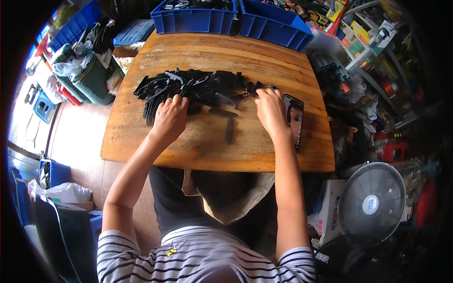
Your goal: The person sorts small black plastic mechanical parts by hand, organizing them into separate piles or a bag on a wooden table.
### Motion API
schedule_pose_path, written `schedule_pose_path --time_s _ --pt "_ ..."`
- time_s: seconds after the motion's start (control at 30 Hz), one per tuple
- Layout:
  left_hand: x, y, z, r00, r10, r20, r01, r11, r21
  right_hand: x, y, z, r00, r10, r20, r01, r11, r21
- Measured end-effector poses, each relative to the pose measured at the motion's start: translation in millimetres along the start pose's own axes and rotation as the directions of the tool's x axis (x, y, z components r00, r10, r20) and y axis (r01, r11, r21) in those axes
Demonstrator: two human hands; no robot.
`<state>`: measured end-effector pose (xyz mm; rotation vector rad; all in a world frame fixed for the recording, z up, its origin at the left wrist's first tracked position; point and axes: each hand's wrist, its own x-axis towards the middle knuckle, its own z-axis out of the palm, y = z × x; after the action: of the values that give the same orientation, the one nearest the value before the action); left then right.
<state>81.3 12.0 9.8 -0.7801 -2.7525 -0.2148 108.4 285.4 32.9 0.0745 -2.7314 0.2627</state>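
Striped shirt point(198, 238) covers me at six o'clock. On the wooden surface point(188, 151), my left grip point(171, 113), at ten, curls half-closed by the heap of black parts point(191, 86) at eleven; what it holds, I cannot tell. Loose black strips point(230, 130) lie at twelve. Near two, my right grip point(270, 107) bends half-closed over small black pieces point(250, 86), its hold hidden; just beside lies a phone point(295, 118).
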Motion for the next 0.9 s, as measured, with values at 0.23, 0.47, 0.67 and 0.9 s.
schedule_pose_path --time_s 0.23,0.47,0.67,0.9 --pt "-7.7 -11.0 -14.0 0.999 -0.040 -0.019 0.029 0.915 -0.403 43.4 2.7 42.9 0.990 0.060 0.129 -0.063 0.998 0.019" --pt "-3.1 -24.6 -17.9 0.997 -0.054 -0.056 0.015 0.837 -0.546 0.8 -20.7 26.5 0.991 -0.126 0.049 0.117 0.979 0.165" --pt "-6.6 -13.0 -19.7 0.997 -0.071 0.012 0.067 0.862 -0.502 -30.5 -33.6 5.9 0.987 -0.006 -0.158 0.089 0.849 0.521" --pt "-2.8 -13.0 -11.4 0.988 0.038 -0.150 -0.064 0.982 -0.176 -68.7 -61.5 -17.5 0.997 0.040 -0.065 0.025 0.625 0.780"
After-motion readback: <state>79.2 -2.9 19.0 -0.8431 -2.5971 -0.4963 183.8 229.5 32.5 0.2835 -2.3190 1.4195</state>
